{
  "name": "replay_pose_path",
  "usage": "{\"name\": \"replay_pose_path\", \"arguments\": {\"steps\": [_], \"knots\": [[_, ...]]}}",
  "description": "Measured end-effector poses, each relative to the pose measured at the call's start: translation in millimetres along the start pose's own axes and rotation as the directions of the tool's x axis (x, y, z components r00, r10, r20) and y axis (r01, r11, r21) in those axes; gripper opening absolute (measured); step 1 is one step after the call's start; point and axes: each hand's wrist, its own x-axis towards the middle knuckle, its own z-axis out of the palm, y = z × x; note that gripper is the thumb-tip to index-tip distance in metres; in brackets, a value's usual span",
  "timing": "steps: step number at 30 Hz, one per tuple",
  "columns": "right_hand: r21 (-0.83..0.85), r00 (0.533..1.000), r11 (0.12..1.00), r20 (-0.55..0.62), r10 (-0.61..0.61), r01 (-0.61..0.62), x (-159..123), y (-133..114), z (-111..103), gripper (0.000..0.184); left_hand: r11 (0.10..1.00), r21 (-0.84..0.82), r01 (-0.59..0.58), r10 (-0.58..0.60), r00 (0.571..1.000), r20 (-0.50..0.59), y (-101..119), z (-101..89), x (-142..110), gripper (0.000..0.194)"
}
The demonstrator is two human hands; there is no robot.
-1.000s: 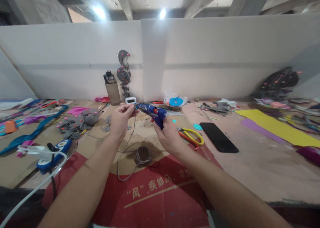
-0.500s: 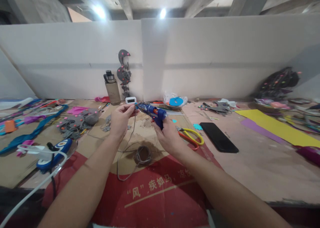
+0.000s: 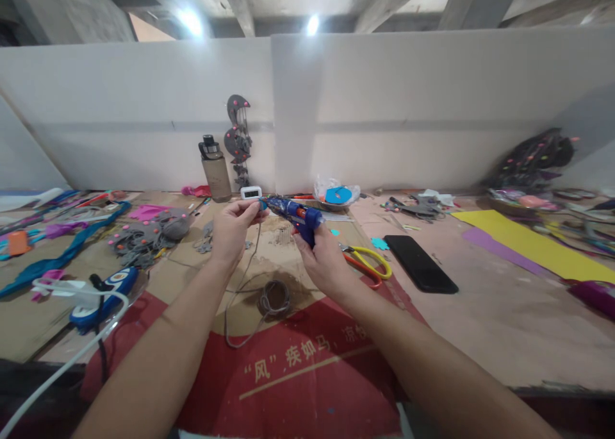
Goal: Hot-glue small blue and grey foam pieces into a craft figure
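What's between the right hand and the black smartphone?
Head view: scissors with yellow and orange handles, plus a turquoise cutout near the black smartphone. Right hand holds the glue gun.

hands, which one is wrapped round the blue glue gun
The right hand: it grips the blue glue gun, while the left hand is pinched, grey cord hanging below it.

Wide-open surface (image 3: 500, 327) lay this side of the yellow sheet (image 3: 533, 240), but scissors (image 3: 372, 264) and phone (image 3: 421, 264) sat between it and the right hand (image 3: 324, 261)
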Motion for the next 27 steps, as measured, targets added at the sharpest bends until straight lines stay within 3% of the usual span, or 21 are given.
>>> {"name": "replay_pose_path", "arguments": {"steps": [27], "knots": [[-0.019,1.000,1.000,-0.006,-0.022,0.022,-0.9,1.6,0.8,0.034,1.000,0.011,-0.002,0.002,1.000,0.019,1.0,0.0,-0.8,0.023]]}}
